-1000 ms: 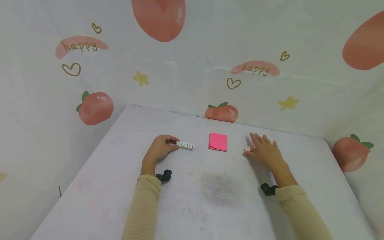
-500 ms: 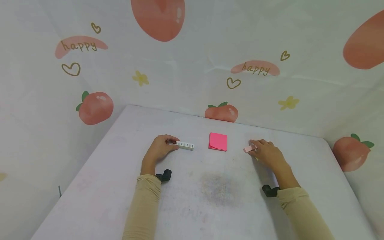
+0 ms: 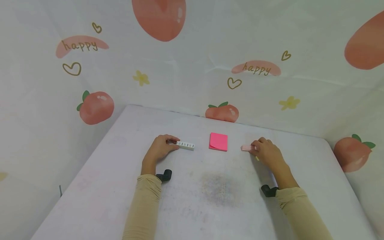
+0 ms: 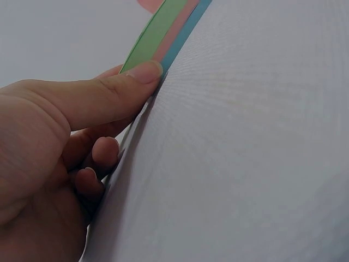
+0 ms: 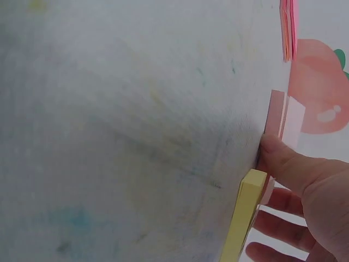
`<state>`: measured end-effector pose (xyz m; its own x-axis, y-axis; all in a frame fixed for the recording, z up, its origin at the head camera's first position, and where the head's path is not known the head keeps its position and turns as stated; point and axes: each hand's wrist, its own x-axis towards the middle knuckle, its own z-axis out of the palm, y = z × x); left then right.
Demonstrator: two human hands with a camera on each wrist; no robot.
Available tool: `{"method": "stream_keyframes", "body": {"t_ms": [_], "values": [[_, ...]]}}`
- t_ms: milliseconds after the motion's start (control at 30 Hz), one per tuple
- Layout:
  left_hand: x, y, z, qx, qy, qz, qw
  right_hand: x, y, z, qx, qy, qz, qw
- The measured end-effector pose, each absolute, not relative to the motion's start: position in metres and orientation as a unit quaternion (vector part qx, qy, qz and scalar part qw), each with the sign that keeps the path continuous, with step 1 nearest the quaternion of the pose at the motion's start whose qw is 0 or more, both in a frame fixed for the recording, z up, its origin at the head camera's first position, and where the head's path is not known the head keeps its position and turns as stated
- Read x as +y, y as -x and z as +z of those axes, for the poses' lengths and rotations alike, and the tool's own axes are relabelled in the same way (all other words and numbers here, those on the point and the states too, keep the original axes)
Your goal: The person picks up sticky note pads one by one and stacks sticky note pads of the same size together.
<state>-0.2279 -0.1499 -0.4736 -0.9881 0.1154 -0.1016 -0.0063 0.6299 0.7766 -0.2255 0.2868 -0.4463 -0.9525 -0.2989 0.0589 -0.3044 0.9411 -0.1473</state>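
Note:
My left hand point(image 3: 171, 144) lies on the white table point(image 3: 120, 173) and pinches the near end of a narrow white strip of index tabs point(image 3: 185, 145). In the left wrist view the thumb point(image 4: 125, 82) presses on that strip's green, pink and blue bands point(image 4: 169, 30). A bright pink sticky-note pad point(image 3: 218, 141) lies between my hands, untouched. My right hand point(image 3: 255, 148) curls round a small pale pink pad point(image 3: 245, 148). The right wrist view shows the thumb point(image 5: 281, 161) against this pale pink pad point(image 5: 283, 114), with a yellow pad point(image 5: 245, 215) under the palm.
The table has a grey smudge point(image 3: 218, 188) in its middle and rounded far corners. Printed cloth walls with peaches and "happy" lettering point(image 3: 255, 68) close in the back and both sides. Black wrist-camera mounts point(image 3: 164, 175) sit at both cuffs.
My right hand's fingers, flat and spread a second ago, have curled round the pale pink pad and slid it slightly left. The left hand and its strip have not moved.

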Motion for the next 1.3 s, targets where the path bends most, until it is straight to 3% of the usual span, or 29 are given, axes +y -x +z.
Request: {"method": "stream_keyframes", "body": {"t_ms": [233, 600, 1300], "values": [[-0.15, 0.229, -0.475, 0.9, -0.03, 0.429, 0.074, 0.283, 0.227, -0.448, -0.984, -0.164, 0.064, 0.031], [-0.149, 0.227, -0.471, 0.898, -0.026, 0.432, 0.078, 0.276, 0.232, -0.447, -0.987, -0.144, 0.066, 0.006], [-0.149, 0.227, -0.472, 0.899, -0.03, 0.431, 0.071, 0.237, 0.232, -0.426, -0.979, -0.167, 0.105, 0.057]]}}
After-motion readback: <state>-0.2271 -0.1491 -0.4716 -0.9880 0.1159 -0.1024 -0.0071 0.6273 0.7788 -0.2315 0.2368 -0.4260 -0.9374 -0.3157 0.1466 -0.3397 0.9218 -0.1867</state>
